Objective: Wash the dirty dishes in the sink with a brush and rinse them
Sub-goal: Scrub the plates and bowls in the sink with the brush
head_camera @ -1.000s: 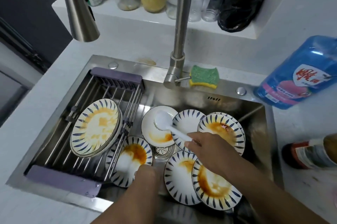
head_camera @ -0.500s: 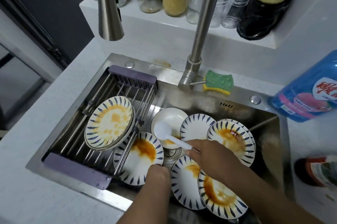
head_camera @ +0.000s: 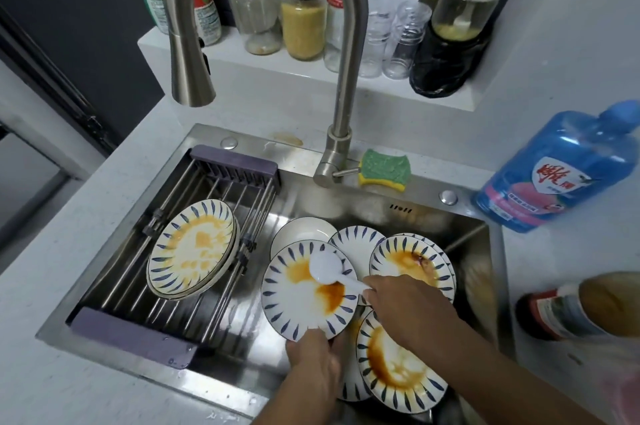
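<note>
Over the sink [head_camera: 479, 251], my left hand [head_camera: 313, 360] grips the near rim of a blue-striped plate [head_camera: 298, 300], fingers curled under its edge; the plate sits above the other dishes, its face turned up toward me and smeared with orange-brown sauce across the middle. My right hand [head_camera: 405, 307] is closed round the handle of a white tool [head_camera: 325, 268]; its rounded, spoon-shaped head lies on the upper right part of that plate, touching the stained patch; whether it has bristles I cannot tell. Behind the plate I hold sit a plain white bowl [head_camera: 301, 229] and a striped plate with little sauce [head_camera: 358, 241]; to the right, partly under my right wrist, lies a stained plate [head_camera: 408, 263] stacked on another; nearest me, beneath my right forearm, lies a large plate with a brown ring of sauce [head_camera: 398, 367]. Across the left half of the sink stretches a wire rack with purple ends [head_camera: 228, 165], and a short stack of stained plates [head_camera: 194, 248] leans on its bars. The faucet [head_camera: 346, 78] arches over the basin with its spout above the rack; just beside its base rests a green and yellow sponge [head_camera: 384, 170]. On the counter at right stand a blue detergent bottle [head_camera: 561, 168] and, nearer me, a brown bottle with a red label [head_camera: 568, 312]; jars [head_camera: 303, 19] line the ledge behind the faucet.
</note>
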Available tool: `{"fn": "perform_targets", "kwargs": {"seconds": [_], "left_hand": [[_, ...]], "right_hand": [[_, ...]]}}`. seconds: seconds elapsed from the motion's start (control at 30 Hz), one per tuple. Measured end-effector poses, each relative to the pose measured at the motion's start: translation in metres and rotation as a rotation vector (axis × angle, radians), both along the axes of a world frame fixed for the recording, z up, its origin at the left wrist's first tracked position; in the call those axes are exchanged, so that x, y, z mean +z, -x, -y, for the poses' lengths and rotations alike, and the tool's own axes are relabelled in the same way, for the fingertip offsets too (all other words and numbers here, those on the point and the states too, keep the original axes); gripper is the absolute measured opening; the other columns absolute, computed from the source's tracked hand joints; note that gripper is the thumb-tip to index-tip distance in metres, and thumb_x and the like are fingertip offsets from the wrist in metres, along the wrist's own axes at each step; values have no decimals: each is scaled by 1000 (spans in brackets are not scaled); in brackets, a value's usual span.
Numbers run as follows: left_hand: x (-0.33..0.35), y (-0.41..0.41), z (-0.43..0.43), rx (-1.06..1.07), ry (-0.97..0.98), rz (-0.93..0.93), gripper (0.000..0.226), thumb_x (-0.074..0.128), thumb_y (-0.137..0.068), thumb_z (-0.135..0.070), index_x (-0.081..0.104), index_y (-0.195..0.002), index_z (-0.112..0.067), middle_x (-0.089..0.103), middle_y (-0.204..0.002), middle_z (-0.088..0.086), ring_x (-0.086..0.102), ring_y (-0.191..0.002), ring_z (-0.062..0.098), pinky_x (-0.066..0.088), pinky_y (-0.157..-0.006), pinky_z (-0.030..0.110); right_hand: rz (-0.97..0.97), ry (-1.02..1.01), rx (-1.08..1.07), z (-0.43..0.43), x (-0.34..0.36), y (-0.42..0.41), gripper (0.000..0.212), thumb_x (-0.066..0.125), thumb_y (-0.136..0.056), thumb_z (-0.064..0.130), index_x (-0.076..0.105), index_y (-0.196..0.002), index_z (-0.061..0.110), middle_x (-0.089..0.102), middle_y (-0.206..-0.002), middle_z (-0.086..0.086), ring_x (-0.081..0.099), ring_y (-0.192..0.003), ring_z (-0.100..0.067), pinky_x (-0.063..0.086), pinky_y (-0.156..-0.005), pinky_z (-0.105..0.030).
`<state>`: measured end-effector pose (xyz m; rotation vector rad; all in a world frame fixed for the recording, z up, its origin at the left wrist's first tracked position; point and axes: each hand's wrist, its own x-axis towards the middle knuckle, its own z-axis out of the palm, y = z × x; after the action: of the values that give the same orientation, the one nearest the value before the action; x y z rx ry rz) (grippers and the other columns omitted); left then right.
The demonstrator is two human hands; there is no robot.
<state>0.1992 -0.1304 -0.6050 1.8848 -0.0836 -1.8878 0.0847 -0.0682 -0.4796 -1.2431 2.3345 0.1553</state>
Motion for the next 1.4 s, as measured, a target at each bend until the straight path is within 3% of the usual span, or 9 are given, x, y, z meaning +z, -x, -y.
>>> {"fn": "perform_targets", "kwargs": {"seconds": [0.13, 0.3, 0.47, 0.77, 0.9, 1.03, 1.2, 1.27, 1.4], "left_hand": [[18, -14, 13, -174, 117, -108, 56, 47, -87, 22, 60, -129, -13, 71, -114, 17, 70, -99, 39, 64, -63, 47], [56, -16, 30, -525, 320, -225, 56, 45, -92, 16, 57, -129, -25, 75, -113, 10, 75, -96, 33, 63, -71, 45], [79, -6, 46, -664, 379, -243, 16, 44, -109, -23, 56, -119, -26, 73, -112, 13, 75, -93, 35, 61, -64, 43], [108, 9, 58, -977, 483, -312, 30, 35, -109, -44, 57, -114, -24, 72, -97, 2, 72, -71, 18, 49, -43, 25], [108, 22, 52, -1103, 481, -370, 44, 40, -104, -57, 59, -123, -23, 74, -102, 9, 72, -78, 26, 56, -56, 36], [107, 30, 60, -1072, 536, -339, 47, 43, -100, -64, 63, -118, -25, 68, -106, 21, 59, -77, 29, 47, -50, 31], [104, 32, 65, -1034, 564, -344, 43, 44, -102, -58, 67, -121, -25, 75, -113, 11, 71, -106, 37, 53, -93, 66], [107, 33, 57, -1068, 556, -376, 41, 45, -103, -56, 66, -123, -27, 75, -117, 8, 72, -107, 35, 54, -94, 64], [113, 39, 44, -1128, 556, -383, 39, 44, -104, -55, 65, -121, -27, 75, -112, 8, 73, -102, 33, 62, -73, 43]], "right_hand": [[-66, 38, -19, -17, 6, 4, 29, 42, -105, 29, 52, -132, 33, 67, -102, 6, 65, -92, -19, 42, -65, -30], [-29, 148, -116, -24, 27, -5, 38, 41, -106, 25, 40, -143, 34, 69, -110, 5, 65, -95, -21, 54, -76, -36], [18, 203, -113, -41, 50, -24, 31, 32, -110, 35, 45, -138, 32, 67, -95, 4, 63, -83, -19, 56, -74, -39], [-118, 76, -170, -91, 73, 0, 36, 37, -108, 25, 44, -142, 33, 68, -104, 6, 62, -80, -11, 58, -71, -31], [98, 163, -257, -63, 76, 8, 31, 37, -109, 32, 56, -134, 30, 67, -96, 3, 62, -80, -15, 53, -75, -38], [186, 222, -237, -77, 77, -15, 36, 36, -109, 37, 54, -140, 35, 69, -103, 7, 59, -80, -7, 52, -76, -31], [-36, 65, -212, -114, 74, -10, 30, 36, -109, 31, 54, -133, 35, 61, -87, 12, 60, -71, -3, 52, -63, -22], [-78, 53, -262, -109, 75, 5, 29, 38, -109, 29, 54, -133, 32, 55, -79, 12, 56, -68, -1, 42, -56, -15], [-36, 102, -206, -80, 89, 13, 36, 38, -110, 25, 48, -144, 25, 65, -107, 4, 63, -90, -11, 52, -75, -26]]}}
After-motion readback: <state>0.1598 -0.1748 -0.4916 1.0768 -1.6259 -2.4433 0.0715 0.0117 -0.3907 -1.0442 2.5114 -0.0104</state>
